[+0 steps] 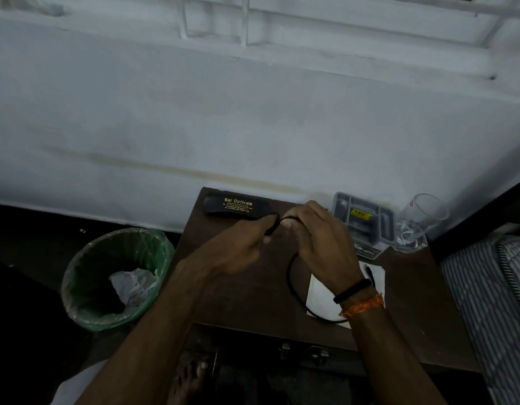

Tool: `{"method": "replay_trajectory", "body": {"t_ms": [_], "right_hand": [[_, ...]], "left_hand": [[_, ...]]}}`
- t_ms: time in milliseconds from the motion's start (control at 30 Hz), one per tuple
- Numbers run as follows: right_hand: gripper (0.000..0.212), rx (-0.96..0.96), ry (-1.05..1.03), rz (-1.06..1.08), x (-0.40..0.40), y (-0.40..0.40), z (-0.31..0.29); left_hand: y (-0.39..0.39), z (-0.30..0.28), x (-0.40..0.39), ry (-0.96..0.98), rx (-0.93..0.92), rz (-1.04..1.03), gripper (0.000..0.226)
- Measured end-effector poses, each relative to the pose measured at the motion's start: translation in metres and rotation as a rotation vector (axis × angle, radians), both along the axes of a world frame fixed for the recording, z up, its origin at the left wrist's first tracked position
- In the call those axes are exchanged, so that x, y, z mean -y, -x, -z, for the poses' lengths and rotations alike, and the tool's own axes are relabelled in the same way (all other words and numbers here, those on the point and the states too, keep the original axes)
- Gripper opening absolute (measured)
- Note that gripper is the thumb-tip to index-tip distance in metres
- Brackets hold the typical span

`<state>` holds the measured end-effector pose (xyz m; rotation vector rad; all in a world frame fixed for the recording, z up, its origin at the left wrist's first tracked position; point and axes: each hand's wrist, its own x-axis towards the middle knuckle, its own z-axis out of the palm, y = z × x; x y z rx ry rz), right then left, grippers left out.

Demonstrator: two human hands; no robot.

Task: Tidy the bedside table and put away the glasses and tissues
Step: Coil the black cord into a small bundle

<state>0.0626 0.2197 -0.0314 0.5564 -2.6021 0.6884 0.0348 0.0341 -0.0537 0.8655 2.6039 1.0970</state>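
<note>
Two hands work over a dark brown tabletop (223, 302) set against a pale wall. Farthest left, on the floor just beside the tabletop, stands a green-lined bin (77, 287) with a crumpled white tissue (134, 285) lying inside it. At the back left of the tabletop lies a black glasses case (232, 207), closed, with yellow lettering that reads "Sai Opticals". Just in front of the case, the left hand (238, 252) pinches a thin black cord (291, 276) between curled fingers and thumb. The cord runs across the small gap to the right hand (317, 238), whose fingers curl around it too, so both grips are narrow and closed on the cord. From there the cord drops in a loose loop below the hands and curves back under the right wrist, which wears a black band (352, 290) and an orange thread (362, 306). Under that wrist lies a white sheet (323, 290) flat on the tabletop. Behind the right hand, near the wall, sits a clear plastic box (367, 220) with a yellow label. Just right of the box stands a clear drinking glass (419, 223) at the back right corner. Beyond the tabletop's right edge is a bed with striped bedding (487, 287).
</note>
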Motion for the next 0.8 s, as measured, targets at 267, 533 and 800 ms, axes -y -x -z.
{"method": "replay_trajectory", "body": {"t_ms": [267, 533, 800], "right_hand": [[0.021, -0.023, 0.265, 0.07, -0.007, 0.005, -0.001], [0.029, 0.261, 0.403, 0.048, 0.002, 0.009, 0.01], [0.023, 0.412, 0.236, -0.019, 0.019, -0.001, 0.014]], "left_hand": [[-0.012, -0.024, -0.014, -0.53, 0.448, 0.062, 0.021], [-0.015, -0.036, -0.023, -1.017, 0.673, -0.071, 0.045], [-0.005, -0.027, -0.017, -1.215, 0.652, -0.126, 0.039]]}}
